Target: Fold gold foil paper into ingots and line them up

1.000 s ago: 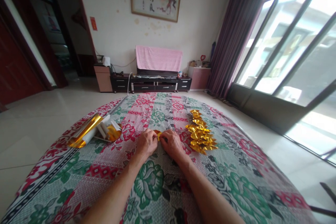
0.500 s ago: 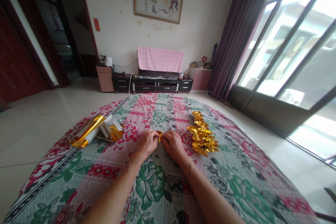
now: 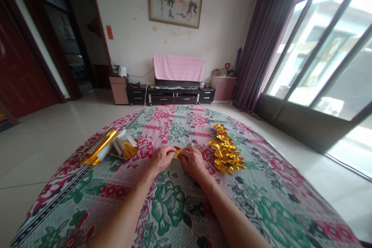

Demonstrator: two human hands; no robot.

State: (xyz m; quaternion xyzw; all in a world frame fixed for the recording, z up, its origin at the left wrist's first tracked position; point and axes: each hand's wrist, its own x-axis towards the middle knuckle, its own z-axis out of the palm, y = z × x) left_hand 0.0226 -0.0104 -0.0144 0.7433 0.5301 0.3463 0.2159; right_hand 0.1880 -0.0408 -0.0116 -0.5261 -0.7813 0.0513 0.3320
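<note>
Between my two hands is a small piece of gold foil paper [image 3: 177, 152], over the middle of the patterned cloth [image 3: 167, 205]. My left hand [image 3: 163, 159] pinches its left side with fingers closed. On the other side, my right hand [image 3: 192, 160] grips the right side, fingers bent together. The fingers hide much of the piece. To the right of my hands lie several folded gold foil shapes [image 3: 226, 150] in a column. Rolled gold foil [image 3: 100, 146] rests on the cloth at the left, beside a tray with white pieces and gold foil [image 3: 128, 148].
The round table edge curves around the cloth. Beyond it stand a low black cabinet [image 3: 174, 96], a pink cloth [image 3: 179, 67] over a screen, and a pink side cabinet [image 3: 223, 89]. A purple curtain [image 3: 261, 38] and windows are at the right.
The view has shifted slightly. More of the gold piece shows between my hands, and my left fingers have moved a little on it. Both hands remain closed on it.
</note>
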